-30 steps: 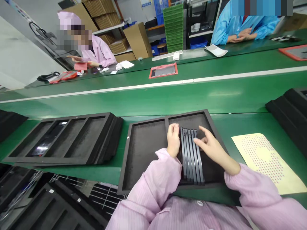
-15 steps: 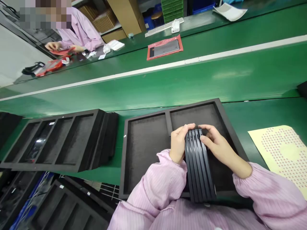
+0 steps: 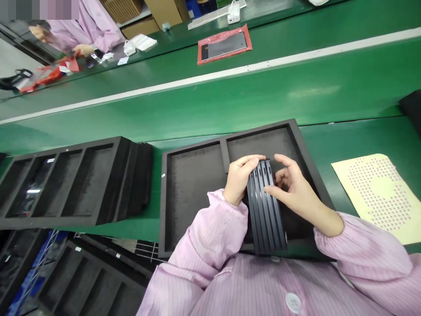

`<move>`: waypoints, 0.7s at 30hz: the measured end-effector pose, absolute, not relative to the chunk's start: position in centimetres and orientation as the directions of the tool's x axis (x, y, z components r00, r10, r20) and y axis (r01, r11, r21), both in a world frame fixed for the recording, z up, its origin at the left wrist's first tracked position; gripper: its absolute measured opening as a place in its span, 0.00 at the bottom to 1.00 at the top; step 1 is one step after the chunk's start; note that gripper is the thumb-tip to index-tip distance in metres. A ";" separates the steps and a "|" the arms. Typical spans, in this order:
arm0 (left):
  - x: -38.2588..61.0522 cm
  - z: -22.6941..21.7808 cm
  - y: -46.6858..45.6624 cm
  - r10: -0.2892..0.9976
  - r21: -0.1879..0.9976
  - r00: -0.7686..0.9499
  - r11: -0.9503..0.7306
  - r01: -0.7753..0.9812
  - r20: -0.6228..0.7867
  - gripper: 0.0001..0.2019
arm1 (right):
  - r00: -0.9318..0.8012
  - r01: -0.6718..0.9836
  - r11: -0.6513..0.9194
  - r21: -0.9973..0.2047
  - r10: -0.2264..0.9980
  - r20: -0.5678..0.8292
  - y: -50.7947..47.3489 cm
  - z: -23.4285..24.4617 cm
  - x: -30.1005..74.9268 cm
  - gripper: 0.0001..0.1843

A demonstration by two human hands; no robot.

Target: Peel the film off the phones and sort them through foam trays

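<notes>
A stack of several thin black slabs (image 3: 266,210) stands on edge, raised over the right compartment of a black foam tray (image 3: 194,188) in front of me. My left hand (image 3: 238,177) wraps over the stack's far end from the left, fingers curled across its top. From the right, my right hand (image 3: 292,188) presses on the stack, thumb against its side and fingers bent behind it. Both pink sleeves reach in from below.
A pile of black foam trays with long slots (image 3: 75,184) lies to the left. A cream perforated sheet (image 3: 381,193) lies at right. Beyond runs a green conveyor (image 3: 230,92) carrying a red-edged tray (image 3: 223,44). Another person in pink (image 3: 88,30) works far left.
The stack was lying in the tray's right compartment; both hands closed on it and lifted its far end up. The view tilted downward.
</notes>
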State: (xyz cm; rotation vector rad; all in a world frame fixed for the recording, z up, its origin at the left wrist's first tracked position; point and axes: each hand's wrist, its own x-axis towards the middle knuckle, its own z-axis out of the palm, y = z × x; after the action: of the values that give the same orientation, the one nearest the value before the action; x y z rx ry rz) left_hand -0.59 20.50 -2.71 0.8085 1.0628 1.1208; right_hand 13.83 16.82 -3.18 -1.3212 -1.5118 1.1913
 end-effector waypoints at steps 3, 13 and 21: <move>-0.6 -2.8 20.5 0.969 0.920 0.080 0.248 -0.302 -0.235 0.06 | -0.226 0.323 0.194 -0.926 0.966 0.124 15.1 -3.0 14.1 0.33; -0.3 -3.0 20.7 0.978 0.940 0.064 0.210 -0.268 -0.200 0.05 | -0.741 0.433 0.755 -0.493 0.609 0.283 13.5 1.1 17.8 0.31; 0.3 -3.1 20.2 0.988 0.964 0.029 0.157 -0.215 -0.155 0.04 | -0.984 0.098 0.874 -0.475 0.157 0.085 14.1 1.5 13.6 0.30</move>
State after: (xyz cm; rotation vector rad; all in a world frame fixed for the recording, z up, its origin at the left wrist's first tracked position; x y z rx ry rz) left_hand 0.28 20.19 -3.08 0.9409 1.1099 1.1803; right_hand 13.59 14.06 1.49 -0.2001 -2.9234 0.7319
